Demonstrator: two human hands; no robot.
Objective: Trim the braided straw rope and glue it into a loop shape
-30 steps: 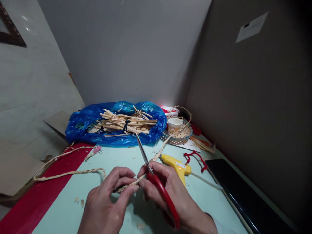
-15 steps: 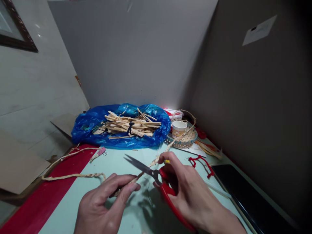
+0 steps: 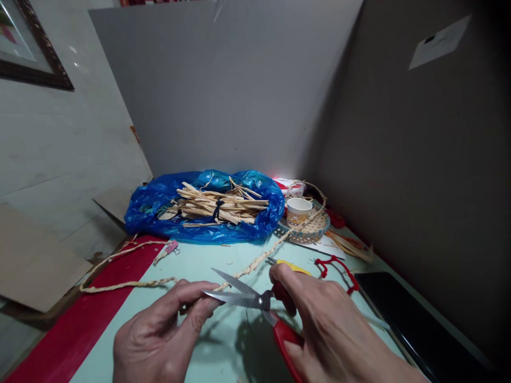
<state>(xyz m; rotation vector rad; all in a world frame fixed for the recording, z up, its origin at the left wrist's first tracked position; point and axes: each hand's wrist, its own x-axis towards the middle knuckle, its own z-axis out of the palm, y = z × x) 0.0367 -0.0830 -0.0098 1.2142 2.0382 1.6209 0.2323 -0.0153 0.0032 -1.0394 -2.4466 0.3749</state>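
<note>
A long twisted straw-coloured cord [image 3: 255, 263] runs from my left hand toward the basket at the back right. My left hand [image 3: 163, 324] pinches the cord between thumb and fingertips. Red-handled scissors [image 3: 263, 301] are gripped in my right hand [image 3: 319, 308], their blades parted and pointing left. The blades lie around the cord, close to my left fingertips. Another stretch of cord [image 3: 120, 286] loops out to the left, its end held in a pink binder clip [image 3: 171, 247].
A blue plastic bag [image 3: 159, 229] holds a tied bundle of dry strips [image 3: 223, 205]. A paper cup [image 3: 298, 211] stands on a woven basket [image 3: 315, 231]. Yellow-handled pliers [image 3: 293, 266], red cord [image 3: 339, 263] and a black phone-like slab [image 3: 415, 319] lie right. Grey panels wall the back and right.
The scissors' blades have opened and moved around the cord near my left fingertips. My left hand has shifted slightly left. The view has turned a little.
</note>
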